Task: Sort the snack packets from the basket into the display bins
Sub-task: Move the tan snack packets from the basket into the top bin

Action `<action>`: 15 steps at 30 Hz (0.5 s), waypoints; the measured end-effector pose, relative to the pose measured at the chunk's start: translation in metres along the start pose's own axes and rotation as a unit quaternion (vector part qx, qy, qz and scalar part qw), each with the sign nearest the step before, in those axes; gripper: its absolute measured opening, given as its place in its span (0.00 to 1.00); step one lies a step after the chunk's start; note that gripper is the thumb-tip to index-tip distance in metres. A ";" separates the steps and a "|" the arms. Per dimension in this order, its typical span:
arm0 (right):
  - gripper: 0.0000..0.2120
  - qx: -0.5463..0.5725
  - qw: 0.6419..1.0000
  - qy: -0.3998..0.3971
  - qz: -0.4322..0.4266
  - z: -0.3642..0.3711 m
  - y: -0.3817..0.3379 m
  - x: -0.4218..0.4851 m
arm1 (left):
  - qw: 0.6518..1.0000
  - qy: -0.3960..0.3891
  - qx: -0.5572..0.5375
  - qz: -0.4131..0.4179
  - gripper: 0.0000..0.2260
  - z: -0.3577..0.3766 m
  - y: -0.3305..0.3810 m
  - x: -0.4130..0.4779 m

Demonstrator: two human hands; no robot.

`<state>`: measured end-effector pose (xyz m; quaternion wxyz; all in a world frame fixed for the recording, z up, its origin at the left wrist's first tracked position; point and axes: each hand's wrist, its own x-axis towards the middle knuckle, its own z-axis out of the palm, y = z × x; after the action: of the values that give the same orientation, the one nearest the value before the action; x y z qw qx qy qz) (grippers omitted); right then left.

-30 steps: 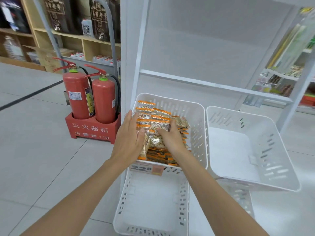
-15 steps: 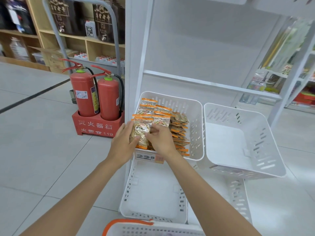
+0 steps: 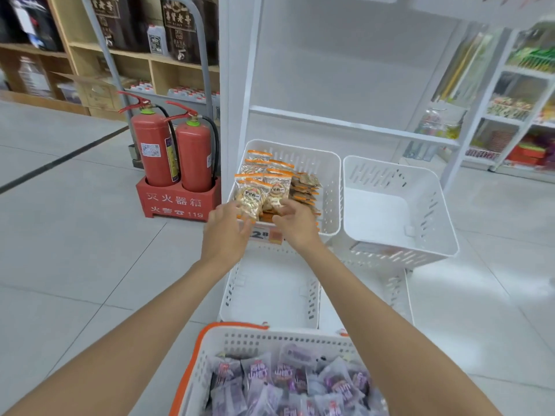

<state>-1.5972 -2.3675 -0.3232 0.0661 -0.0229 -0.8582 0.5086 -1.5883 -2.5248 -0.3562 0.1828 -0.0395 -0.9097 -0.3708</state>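
Orange-topped snack packets [image 3: 258,190] stand in rows in the upper left white display bin [image 3: 330,181]. My left hand [image 3: 225,232] is at the bin's front edge, its loosely spread fingers touching the bottom of the front packet. My right hand [image 3: 295,223] is beside it, fingers relaxed against the lower edge of the neighbouring packet. Neither hand grips anything. Below my arms, a white basket with an orange rim [image 3: 198,355] holds several purple snack packets [image 3: 285,379].
An empty white bin [image 3: 435,235] sits right of the filled one. Two more empty bins [image 3: 270,295] lie on the level below. Two red fire extinguishers [image 3: 174,151] stand in a red box to the left. Stocked shelves are at the far right.
My hands drew back from among the packets to the bin's front edge and let go of the front packets. The view pulled back, bringing the basket of purple packets into sight.
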 end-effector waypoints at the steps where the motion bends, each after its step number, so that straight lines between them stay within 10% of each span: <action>1: 0.18 -0.001 1.000 0.003 -0.001 -0.004 0.005 -0.012 | 1.000 -0.024 -0.003 0.008 0.17 0.003 0.005 -0.012; 8: 0.15 -0.116 0.983 -0.138 0.041 -0.046 0.108 -0.124 | 0.946 -0.323 -0.020 -0.003 0.19 0.051 0.010 -0.129; 15: 0.18 -0.226 0.931 -0.244 0.148 -0.100 0.225 -0.236 | 0.897 -0.441 -0.023 -0.024 0.18 0.090 -0.003 -0.228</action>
<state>-1.3559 -2.1974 -0.4945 -0.2283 -0.0392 -0.9270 0.2949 -1.4044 -2.4510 -0.5000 -0.2466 -0.1816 -0.8889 -0.3407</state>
